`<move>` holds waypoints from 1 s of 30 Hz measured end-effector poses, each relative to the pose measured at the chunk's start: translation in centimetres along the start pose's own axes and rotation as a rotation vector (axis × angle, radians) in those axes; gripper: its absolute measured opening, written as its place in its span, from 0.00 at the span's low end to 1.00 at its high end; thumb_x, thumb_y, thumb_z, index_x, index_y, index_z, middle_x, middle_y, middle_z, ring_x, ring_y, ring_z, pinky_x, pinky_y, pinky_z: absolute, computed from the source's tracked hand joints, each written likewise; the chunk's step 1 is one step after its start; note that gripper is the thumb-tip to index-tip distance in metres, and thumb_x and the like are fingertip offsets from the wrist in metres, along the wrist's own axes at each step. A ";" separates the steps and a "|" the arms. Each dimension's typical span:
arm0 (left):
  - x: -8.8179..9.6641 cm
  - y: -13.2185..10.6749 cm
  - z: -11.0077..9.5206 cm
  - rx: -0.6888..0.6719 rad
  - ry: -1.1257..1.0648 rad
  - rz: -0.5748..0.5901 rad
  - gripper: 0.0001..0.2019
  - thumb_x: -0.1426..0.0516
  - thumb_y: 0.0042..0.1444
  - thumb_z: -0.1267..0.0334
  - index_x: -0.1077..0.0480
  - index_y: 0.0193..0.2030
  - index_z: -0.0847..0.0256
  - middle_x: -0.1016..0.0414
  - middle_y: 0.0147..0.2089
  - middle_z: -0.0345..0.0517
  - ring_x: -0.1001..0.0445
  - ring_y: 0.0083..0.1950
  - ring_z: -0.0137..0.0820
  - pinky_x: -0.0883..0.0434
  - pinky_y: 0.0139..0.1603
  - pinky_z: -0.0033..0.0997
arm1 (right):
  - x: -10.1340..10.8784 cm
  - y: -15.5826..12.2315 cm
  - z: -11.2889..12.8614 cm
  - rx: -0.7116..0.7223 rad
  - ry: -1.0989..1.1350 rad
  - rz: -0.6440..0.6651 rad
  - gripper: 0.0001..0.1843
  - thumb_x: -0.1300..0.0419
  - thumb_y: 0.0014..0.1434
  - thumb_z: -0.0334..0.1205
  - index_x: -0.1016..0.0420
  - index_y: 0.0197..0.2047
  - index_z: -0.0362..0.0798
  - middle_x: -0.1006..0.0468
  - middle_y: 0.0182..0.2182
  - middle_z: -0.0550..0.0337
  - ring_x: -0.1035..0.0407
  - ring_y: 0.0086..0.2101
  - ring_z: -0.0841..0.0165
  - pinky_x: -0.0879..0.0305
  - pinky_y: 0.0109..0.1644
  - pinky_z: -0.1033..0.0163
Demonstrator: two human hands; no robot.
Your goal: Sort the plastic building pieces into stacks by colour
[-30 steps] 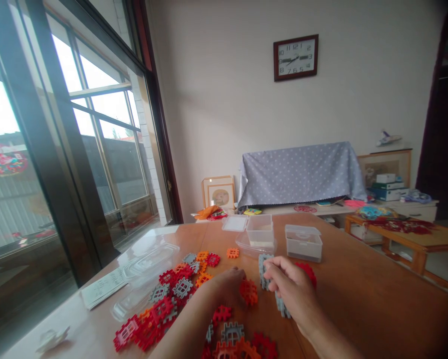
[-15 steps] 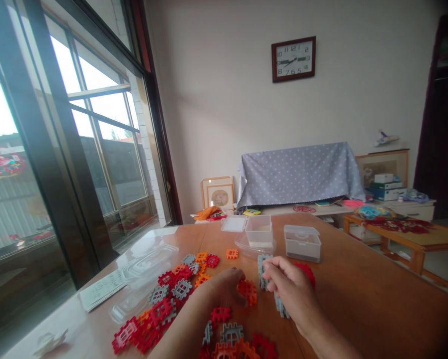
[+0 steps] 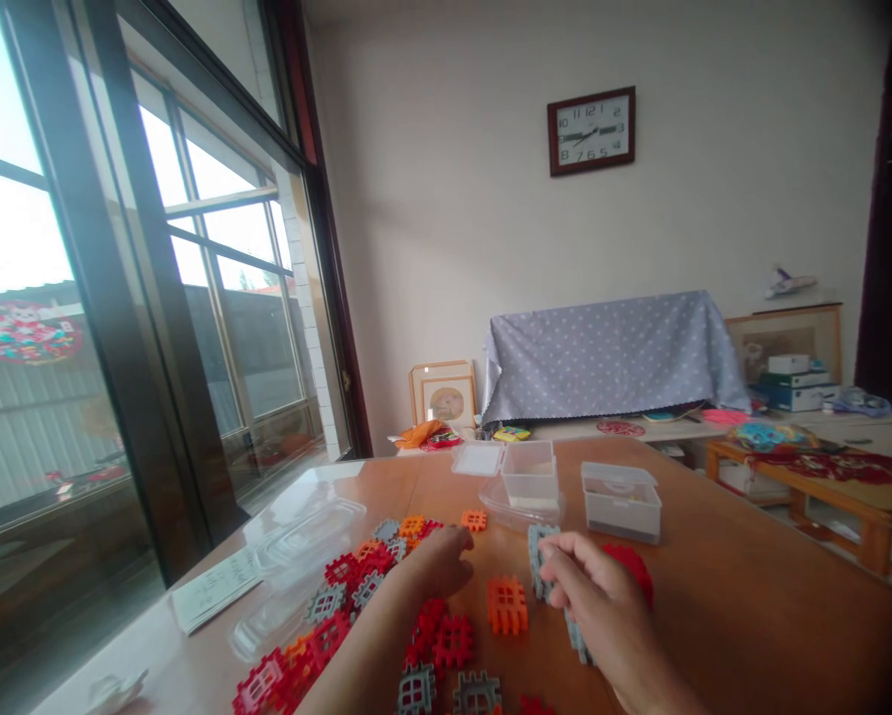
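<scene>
My left hand [image 3: 438, 561] rests palm down at the edge of a heap of red, orange and grey plastic waffle blocks [image 3: 357, 586], holding nothing I can see. Just right of it, an orange block stack [image 3: 507, 606] stands apart from that hand. My right hand [image 3: 599, 596] grips a grey block stack [image 3: 540, 561] whose lower end [image 3: 578, 638] shows below the palm. A red block stack [image 3: 632, 571] stands behind those fingers. Loose red and grey blocks [image 3: 452, 641] lie near my wrists.
Two clear plastic boxes [image 3: 529, 475] [image 3: 621, 503] and a clear tray stand on the wooden table [image 3: 751, 566] beyond my hands. A clear lid [image 3: 310, 531] and papers [image 3: 215, 591] lie to the left, near the window.
My left hand has moved left, off the orange blocks, which now stand free. The view has shifted slightly. My right hand stays on the grey stack.
</scene>
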State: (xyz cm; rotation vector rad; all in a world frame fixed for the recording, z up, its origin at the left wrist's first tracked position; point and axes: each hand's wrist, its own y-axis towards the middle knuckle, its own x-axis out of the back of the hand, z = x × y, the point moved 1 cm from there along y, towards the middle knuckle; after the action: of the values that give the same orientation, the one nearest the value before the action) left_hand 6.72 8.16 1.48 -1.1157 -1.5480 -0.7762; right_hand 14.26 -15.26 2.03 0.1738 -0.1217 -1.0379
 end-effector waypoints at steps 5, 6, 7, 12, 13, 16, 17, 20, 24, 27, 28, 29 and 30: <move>-0.2 3.5 0.0 0.041 0.102 -0.061 0.20 0.47 0.59 0.66 0.29 0.58 0.58 0.29 0.63 0.57 0.33 0.65 0.50 0.35 0.65 0.50 | 0.0 0.0 -0.6 0.003 -0.035 0.033 0.24 0.43 0.61 0.64 0.21 0.40 0.51 0.22 0.29 0.59 0.31 0.26 0.66 0.42 0.27 0.65; -0.4 4.1 -0.1 0.048 0.113 -0.061 0.20 0.47 0.60 0.65 0.29 0.59 0.58 0.30 0.64 0.58 0.34 0.67 0.51 0.36 0.66 0.53 | 0.1 0.1 -0.8 0.007 -0.047 0.048 0.24 0.43 0.62 0.64 0.21 0.40 0.51 0.22 0.28 0.59 0.31 0.26 0.66 0.41 0.27 0.65; -0.6 4.7 -0.2 0.054 0.122 -0.058 0.20 0.48 0.61 0.63 0.30 0.60 0.57 0.31 0.66 0.58 0.36 0.69 0.52 0.37 0.66 0.55 | 0.1 0.2 -1.0 0.010 -0.057 0.061 0.24 0.44 0.62 0.63 0.21 0.41 0.51 0.22 0.28 0.59 0.31 0.26 0.66 0.40 0.28 0.65; -1.6 6.0 -0.4 0.067 0.160 -0.022 0.21 0.49 0.64 0.56 0.29 0.61 0.57 0.31 0.68 0.58 0.41 0.72 0.56 0.46 0.70 0.65 | 0.4 0.7 -1.7 0.020 -0.083 0.078 0.23 0.44 0.64 0.62 0.22 0.40 0.51 0.21 0.30 0.58 0.30 0.28 0.66 0.38 0.29 0.65; -1.7 5.9 -0.4 0.067 0.170 -0.020 0.21 0.48 0.64 0.55 0.28 0.59 0.59 0.29 0.66 0.59 0.38 0.70 0.56 0.45 0.69 0.64 | 0.4 0.7 -1.6 0.025 -0.083 0.074 0.23 0.44 0.64 0.62 0.22 0.40 0.51 0.21 0.30 0.58 0.30 0.28 0.66 0.38 0.30 0.65; -1.8 5.0 -0.2 0.067 0.204 -0.039 0.19 0.48 0.63 0.56 0.24 0.54 0.61 0.25 0.60 0.61 0.31 0.64 0.55 0.43 0.68 0.62 | 0.2 0.5 -1.3 0.039 -0.079 0.075 0.24 0.44 0.63 0.63 0.22 0.40 0.50 0.21 0.31 0.58 0.30 0.28 0.66 0.37 0.30 0.65; -1.7 4.5 -0.2 0.066 0.213 -0.049 0.19 0.48 0.63 0.55 0.24 0.53 0.61 0.24 0.59 0.61 0.31 0.63 0.54 0.43 0.67 0.62 | 0.2 0.4 -1.1 0.043 -0.078 0.072 0.24 0.44 0.63 0.63 0.22 0.41 0.50 0.21 0.30 0.59 0.30 0.28 0.67 0.37 0.30 0.65; -1.2 2.9 0.3 0.067 0.231 -0.078 0.19 0.47 0.63 0.51 0.22 0.48 0.60 0.22 0.56 0.60 0.30 0.63 0.54 0.45 0.68 0.63 | 0.1 0.1 -0.9 0.040 -0.086 0.045 0.24 0.43 0.61 0.63 0.22 0.40 0.50 0.21 0.28 0.60 0.31 0.25 0.67 0.37 0.29 0.65; -0.1 1.3 2.0 0.101 0.219 -0.090 0.16 0.47 0.63 0.52 0.21 0.41 0.57 0.18 0.47 0.54 0.24 0.56 0.48 0.40 0.66 0.56 | 0.2 0.1 -1.0 0.035 -0.114 0.075 0.23 0.43 0.60 0.62 0.22 0.41 0.50 0.20 0.30 0.59 0.28 0.27 0.66 0.37 0.29 0.65; 0.9 1.2 4.0 0.165 0.193 -0.136 0.17 0.52 0.66 0.55 0.22 0.45 0.56 0.19 0.49 0.53 0.23 0.53 0.44 0.34 0.61 0.48 | 0.3 0.2 -1.4 0.028 -0.121 0.077 0.24 0.45 0.62 0.61 0.22 0.44 0.50 0.19 0.32 0.58 0.28 0.29 0.65 0.35 0.31 0.65; 1.2 1.3 4.6 0.194 0.185 -0.160 0.18 0.53 0.67 0.56 0.23 0.49 0.56 0.20 0.52 0.53 0.23 0.55 0.44 0.33 0.60 0.47 | 0.3 0.3 -1.5 0.026 -0.126 0.081 0.24 0.45 0.63 0.62 0.22 0.44 0.50 0.19 0.33 0.58 0.28 0.29 0.66 0.35 0.32 0.65; 1.3 1.5 5.3 0.226 0.177 -0.182 0.19 0.54 0.68 0.57 0.25 0.52 0.56 0.21 0.55 0.54 0.24 0.57 0.45 0.32 0.59 0.47 | 0.3 0.3 -1.6 0.027 -0.132 0.087 0.24 0.45 0.63 0.62 0.22 0.44 0.50 0.19 0.33 0.58 0.28 0.29 0.66 0.35 0.32 0.65; 1.3 1.8 5.8 0.259 0.169 -0.200 0.20 0.55 0.68 0.57 0.27 0.56 0.55 0.24 0.59 0.55 0.26 0.59 0.46 0.32 0.60 0.48 | 0.3 0.4 -1.7 0.030 -0.137 0.092 0.25 0.46 0.63 0.62 0.22 0.44 0.50 0.19 0.33 0.58 0.28 0.29 0.66 0.35 0.32 0.65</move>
State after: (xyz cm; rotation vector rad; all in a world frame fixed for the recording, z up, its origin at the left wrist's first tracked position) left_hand 6.24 14.38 1.12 -0.6960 -1.5795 -0.7566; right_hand 15.04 -15.19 0.41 0.1232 -0.2672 -0.9558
